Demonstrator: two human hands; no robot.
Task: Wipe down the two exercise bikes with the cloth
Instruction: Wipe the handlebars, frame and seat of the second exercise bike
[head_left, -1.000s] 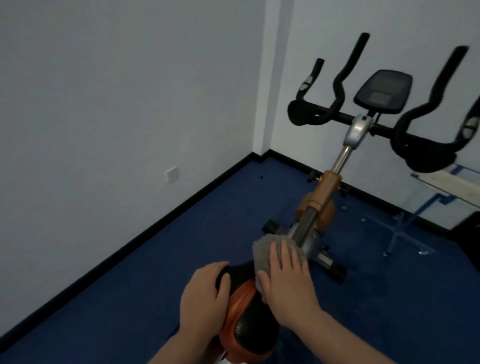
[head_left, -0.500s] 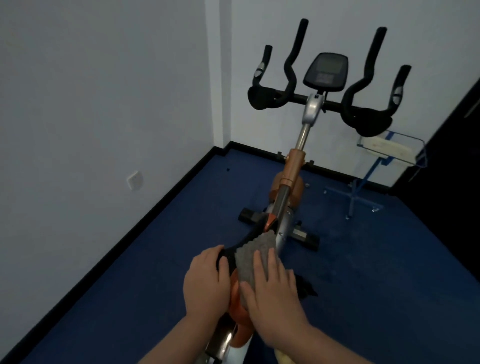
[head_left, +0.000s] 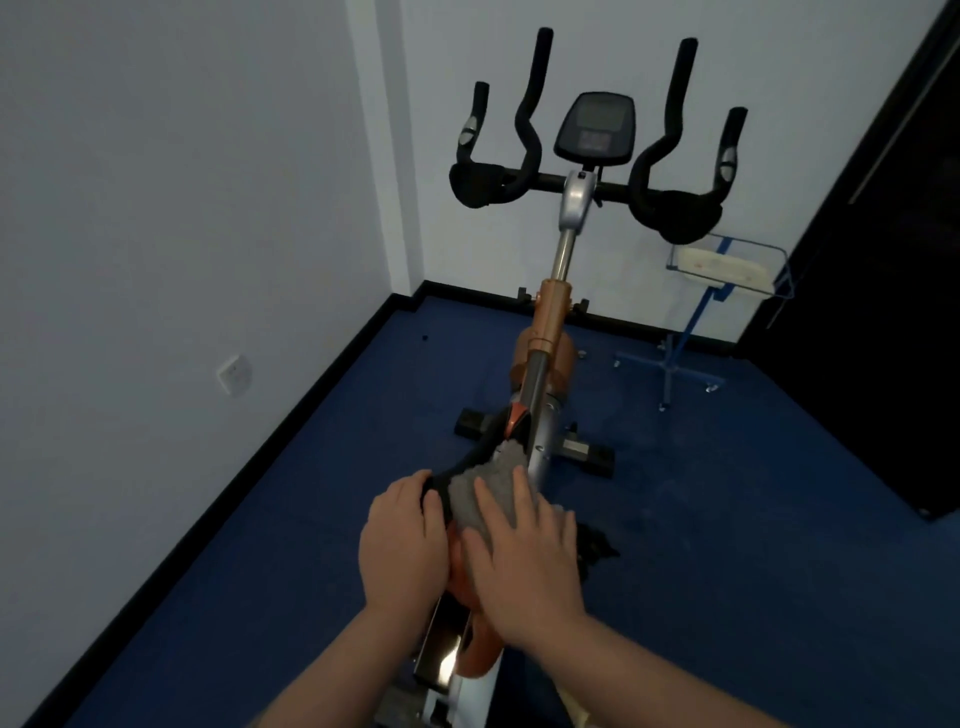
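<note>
One exercise bike (head_left: 551, 317) stands in front of me, with black handlebars (head_left: 675, 218) and a console (head_left: 595, 130) at the far end. Its black and orange saddle (head_left: 470, 460) lies under my hands. A grey cloth (head_left: 491, 486) is spread over the front of the saddle. My right hand (head_left: 524, 558) presses flat on the cloth with straight fingers. My left hand (head_left: 400, 540) holds the saddle's left side, its fingers curved over the edge. No second bike is in view.
A white wall with a socket (head_left: 235, 373) runs along the left. A blue wire stand (head_left: 691, 332) with a white tray is at the right of the bike. A dark panel (head_left: 883, 270) fills the right side. Blue carpet (head_left: 727, 519) surrounds the bike.
My view has swung so the bike now stands centred. My right hand with the cloth has slid back along the saddle from its nose. My left hand keeps its hold.
</note>
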